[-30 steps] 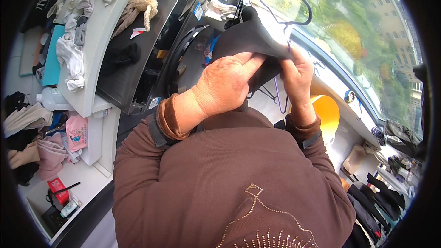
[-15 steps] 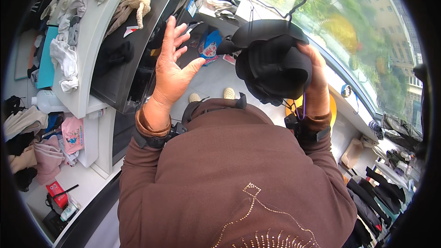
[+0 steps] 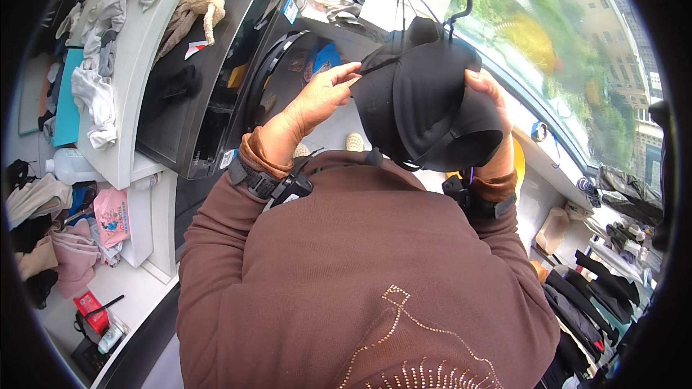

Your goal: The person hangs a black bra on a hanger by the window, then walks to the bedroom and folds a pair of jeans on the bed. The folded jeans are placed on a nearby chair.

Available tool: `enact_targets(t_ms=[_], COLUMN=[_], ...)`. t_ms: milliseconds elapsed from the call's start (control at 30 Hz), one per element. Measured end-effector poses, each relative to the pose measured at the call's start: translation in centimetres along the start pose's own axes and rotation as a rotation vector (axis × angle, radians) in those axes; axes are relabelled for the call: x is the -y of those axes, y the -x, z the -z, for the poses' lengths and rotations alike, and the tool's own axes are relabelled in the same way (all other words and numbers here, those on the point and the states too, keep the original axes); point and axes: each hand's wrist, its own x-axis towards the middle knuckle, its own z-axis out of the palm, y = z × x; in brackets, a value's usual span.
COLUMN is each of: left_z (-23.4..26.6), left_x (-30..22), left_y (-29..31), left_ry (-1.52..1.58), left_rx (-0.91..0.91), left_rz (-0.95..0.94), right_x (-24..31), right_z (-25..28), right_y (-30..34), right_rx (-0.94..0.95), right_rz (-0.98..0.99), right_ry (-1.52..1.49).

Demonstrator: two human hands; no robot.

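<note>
A black bra [image 3: 425, 101] with moulded cups hangs in front of me from a black hanger [image 3: 461, 0], its hook pointing up toward the window. My right hand [image 3: 494, 104] grips the bra at its right side, thumb on the front of a cup and the other fingers hidden behind it. On the opposite side, the fingers of my left hand [image 3: 321, 97] are pressed together at the bra's left edge, where a dark strap runs. The cups overlap, so I cannot tell whether more than one bra hangs there.
A dark cabinet [image 3: 198, 94] with a plush toy [image 3: 202, 7] on top stands at the left, beside a white shelf [image 3: 137, 101] with white socks. The window [image 3: 533, 50] is close on the right. Clothes [image 3: 584, 310] lie at the lower right, and folded laundry [image 3: 76, 245] at the left.
My left hand, previously raised with fingers spread, has come down and right to the bra's edge, its fingers closing. The bra has turned, showing its cups more fully.
</note>
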Motion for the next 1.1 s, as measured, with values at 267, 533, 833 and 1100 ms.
enact_targets(t_ms=[267,533,833,1100], left_z=[-0.7,-1.2,3.4,4.0], left_x=[3.3,0.6,-5.3,-7.7], left_y=[-1.6,0.3,5.3,7.8], left_ry=[0.368,0.630,0.591,0.529], left_rx=[0.076,0.242,-0.075,-0.150], left_rz=[0.256,0.389,-0.045,-0.020], right_x=[-1.2,-1.1,-0.5,-1.1], right_z=[0.3,1.8,2.5,3.6], right_y=[1.6,0.7,1.6,0.1], right_rx=[0.079,0.077,-0.002,0.150], right_rz=[0.244,0.108,0.159,0.100], right_ry=[0.369,0.442,0.348,0.355])
